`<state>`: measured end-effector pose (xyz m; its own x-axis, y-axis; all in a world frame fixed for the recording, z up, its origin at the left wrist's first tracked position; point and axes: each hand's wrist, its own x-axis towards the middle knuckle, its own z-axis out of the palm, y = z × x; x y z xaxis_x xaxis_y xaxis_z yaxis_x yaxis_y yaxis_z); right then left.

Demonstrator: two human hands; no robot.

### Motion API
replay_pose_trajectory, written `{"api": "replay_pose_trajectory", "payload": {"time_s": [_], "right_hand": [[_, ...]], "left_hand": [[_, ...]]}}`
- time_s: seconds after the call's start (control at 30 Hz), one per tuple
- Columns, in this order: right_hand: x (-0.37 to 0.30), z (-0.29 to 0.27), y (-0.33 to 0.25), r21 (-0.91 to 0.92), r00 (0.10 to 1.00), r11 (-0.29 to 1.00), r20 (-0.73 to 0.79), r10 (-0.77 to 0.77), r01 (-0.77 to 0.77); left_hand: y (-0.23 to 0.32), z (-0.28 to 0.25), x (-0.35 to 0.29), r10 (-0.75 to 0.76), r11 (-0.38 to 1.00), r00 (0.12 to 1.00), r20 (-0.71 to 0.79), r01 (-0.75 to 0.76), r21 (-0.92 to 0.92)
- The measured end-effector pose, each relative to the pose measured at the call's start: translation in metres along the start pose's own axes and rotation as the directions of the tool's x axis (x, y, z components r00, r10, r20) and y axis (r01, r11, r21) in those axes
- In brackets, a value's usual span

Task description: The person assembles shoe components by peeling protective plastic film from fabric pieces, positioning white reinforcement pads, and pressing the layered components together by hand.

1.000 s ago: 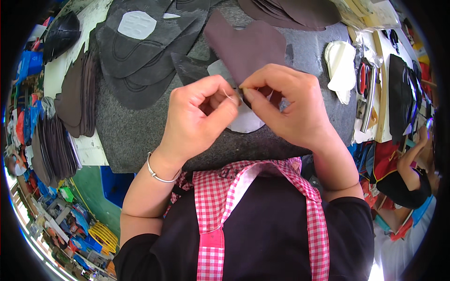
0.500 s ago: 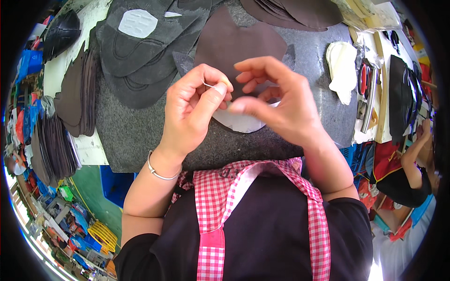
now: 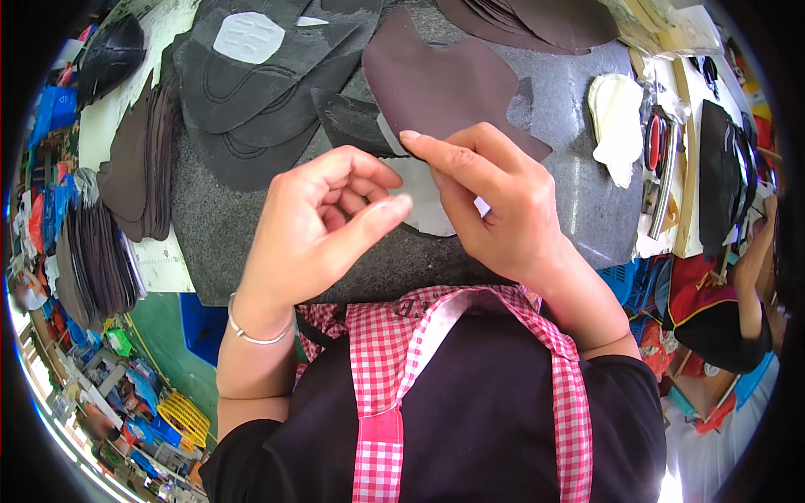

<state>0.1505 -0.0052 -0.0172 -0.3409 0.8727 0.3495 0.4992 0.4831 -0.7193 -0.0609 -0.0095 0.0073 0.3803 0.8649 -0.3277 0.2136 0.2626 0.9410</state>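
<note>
A brown leather-like piece lies slanted in front of me, its lower edge under my right hand. The right fingers are bent together at that edge, the index fingertip on its left corner; the thumb is mostly hidden. Just below, a whitish sheet with a dark rim shows between my hands. My left hand hovers beside the sheet, thumb and curled fingers apart, with nothing visible in it. A dark curved piece lies against the brown piece's left side.
Overlapping black cut pieces cover the mat's left, one bearing a white patch. Brown stacks stand farther left. White shaped pieces and hand tools lie at right. Another person's arm shows far right.
The left hand has opened and drawn left; the thin white strand it pinched is no longer visible. The right hand has come down onto the brown piece, which has turned and shifted right.
</note>
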Motion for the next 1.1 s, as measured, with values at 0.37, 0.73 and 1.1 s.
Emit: {"api": "replay_pose_trajectory", "payload": {"time_s": [0.37,0.73,1.1], "right_hand": [[-0.004,0.0,-0.003,-0.067,0.994,0.991,0.02,-0.111,0.112],[0.02,-0.013,-0.007,-0.036,0.979,0.997,0.194,-0.063,0.071],[0.022,-0.002,-0.011,0.577,0.879,0.665,0.262,0.397,-0.473]], "left_hand": [[-0.011,0.01,0.011,0.037,0.976,0.995,-0.09,-0.056,-0.212],[-0.009,0.016,0.009,0.074,0.996,0.992,-0.103,-0.078,-0.035],[-0.02,0.014,0.011,0.348,0.937,0.925,-0.153,-0.345,0.047]]}}
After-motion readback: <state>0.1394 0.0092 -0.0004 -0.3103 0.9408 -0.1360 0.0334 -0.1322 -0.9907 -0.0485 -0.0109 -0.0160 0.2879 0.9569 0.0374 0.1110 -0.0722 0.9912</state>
